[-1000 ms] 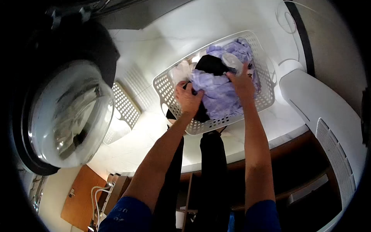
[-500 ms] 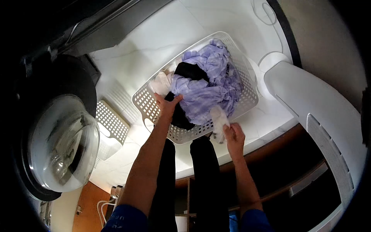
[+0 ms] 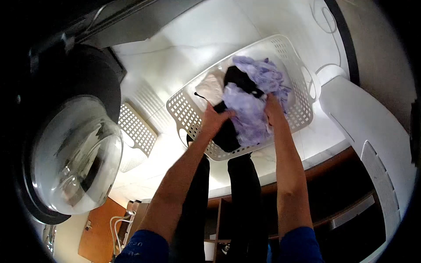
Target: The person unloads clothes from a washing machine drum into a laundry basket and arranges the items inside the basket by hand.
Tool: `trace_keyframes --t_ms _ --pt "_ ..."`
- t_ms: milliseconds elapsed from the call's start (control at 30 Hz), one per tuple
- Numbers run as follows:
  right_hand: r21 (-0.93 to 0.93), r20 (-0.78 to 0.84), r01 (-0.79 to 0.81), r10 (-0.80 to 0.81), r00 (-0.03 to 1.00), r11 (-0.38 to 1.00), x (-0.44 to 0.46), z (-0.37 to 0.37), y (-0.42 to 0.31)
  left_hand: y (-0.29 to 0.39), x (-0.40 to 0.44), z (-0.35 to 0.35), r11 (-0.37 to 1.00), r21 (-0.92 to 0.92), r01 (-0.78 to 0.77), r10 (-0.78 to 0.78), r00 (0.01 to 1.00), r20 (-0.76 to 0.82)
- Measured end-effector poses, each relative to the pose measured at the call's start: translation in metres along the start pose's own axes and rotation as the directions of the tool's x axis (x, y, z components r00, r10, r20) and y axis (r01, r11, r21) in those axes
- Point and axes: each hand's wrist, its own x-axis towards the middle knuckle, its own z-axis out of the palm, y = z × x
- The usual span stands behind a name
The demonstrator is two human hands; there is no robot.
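Note:
A white perforated laundry basket (image 3: 191, 115) on the floor holds a heap of clothes. In it lie a lavender patterned cloth (image 3: 247, 115), black garments (image 3: 240, 80) and a pale pink piece (image 3: 209, 89). My left hand (image 3: 213, 121) rests on the heap's near left side, thumb and fingers spread over black and lavender fabric. At the right of the heap, my right hand (image 3: 273, 110) is closed into the lavender cloth, its fingertips partly hidden and slightly blurred. A small whitish bit shows beside its fingers.
A front-loading washer's round glass door (image 3: 79, 162) stands open at the left. Beside it is a second perforated basket (image 3: 138, 133). A large white curved appliance (image 3: 364, 114) is on the right, with a cable (image 3: 324, 22) behind. Dark shelving (image 3: 324, 188) lies below.
My right hand has moved from the basket's near rim, where it held a white cloth, up into the heap. That cloth no longer hangs over the rim. My left hand stays at the heap's left.

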Motion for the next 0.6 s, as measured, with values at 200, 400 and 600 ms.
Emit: trace_keyframes --t_ms 200,400,600 --pt "0.684 0.02 0.218 -0.317 0.948 0.696 -0.079 -0.033 0.072 0.005 -0.075 0.03 0.719 0.591 -0.365 0.402 0.913 0.076" --pt "0.794 -0.16 0.197 -0.114 0.98 0.575 -0.117 -0.059 0.109 0.023 -0.124 0.061 0.342 0.658 -0.671 0.691 0.654 0.308" --pt "0.742 -0.31 0.27 -0.042 0.95 0.613 -0.142 -0.04 0.113 0.037 -0.138 0.06 0.285 0.619 -0.731 0.709 0.596 0.377"
